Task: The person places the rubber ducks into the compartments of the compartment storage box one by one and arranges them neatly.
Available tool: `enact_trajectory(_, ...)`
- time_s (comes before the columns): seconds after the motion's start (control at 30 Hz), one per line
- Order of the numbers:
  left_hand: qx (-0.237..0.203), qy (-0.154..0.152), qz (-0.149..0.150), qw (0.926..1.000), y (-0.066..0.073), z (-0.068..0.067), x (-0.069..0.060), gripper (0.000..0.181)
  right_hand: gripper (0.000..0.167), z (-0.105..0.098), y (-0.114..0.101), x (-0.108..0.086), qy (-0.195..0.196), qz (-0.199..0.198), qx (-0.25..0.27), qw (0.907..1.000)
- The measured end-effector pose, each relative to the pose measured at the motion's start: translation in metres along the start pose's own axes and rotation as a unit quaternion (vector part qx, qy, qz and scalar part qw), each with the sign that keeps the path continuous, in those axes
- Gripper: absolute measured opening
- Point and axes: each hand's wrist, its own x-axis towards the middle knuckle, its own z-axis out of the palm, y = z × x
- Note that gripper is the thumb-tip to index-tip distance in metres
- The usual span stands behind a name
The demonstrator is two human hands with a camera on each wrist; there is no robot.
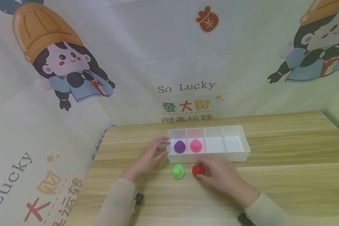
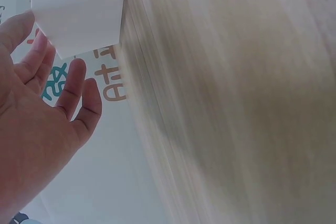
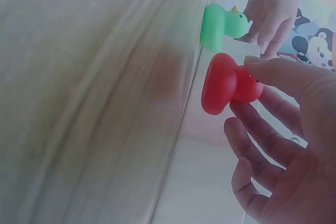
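Observation:
My right hand (image 1: 222, 174) pinches a red rubber duck (image 1: 197, 171) by its head between thumb and fingers, just in front of a white box (image 1: 214, 157) with compartments. In the right wrist view, the red duck (image 3: 219, 85) is tilted, and its flat base looks raised off the table. Loosely bent, the fingers of my left hand (image 1: 147, 159) touch the left end of the box. A green rubber duck (image 1: 178, 171) stands on the table between my hands. Inside the box, a purple duck (image 1: 180, 147) occupies the leftmost compartment and a pink duck (image 1: 196, 146) the one beside it.
The two right-hand compartments of the box show only their white floors. Under everything lies a wood-grain table (image 1: 285, 185). A printed cloth (image 1: 135, 62) with cartoon figures and lettering hangs behind the table and along its left side.

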Motion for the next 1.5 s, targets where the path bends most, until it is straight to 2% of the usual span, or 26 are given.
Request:
enact_trajectory(0.17,0.002,0.003,0.008,1.0000,0.001,0.000,0.000,0.033,0.030,-0.004,-0.001,-0.001,0.007,0.001,-0.007,1.0000)
enact_trajectory(0.57,0.002,-0.001,0.007,1.0000,0.003,-0.001,-0.001,0.033,0.030,-0.011,-0.002,-0.007,0.031,-0.018,0.001,0.9994)
enact_trajectory(1.5,-0.003,0.002,0.004,1.0000,0.007,-0.001,-0.002,0.034,0.031,-0.027,0.000,-0.013,0.075,0.023,0.013,0.9968)
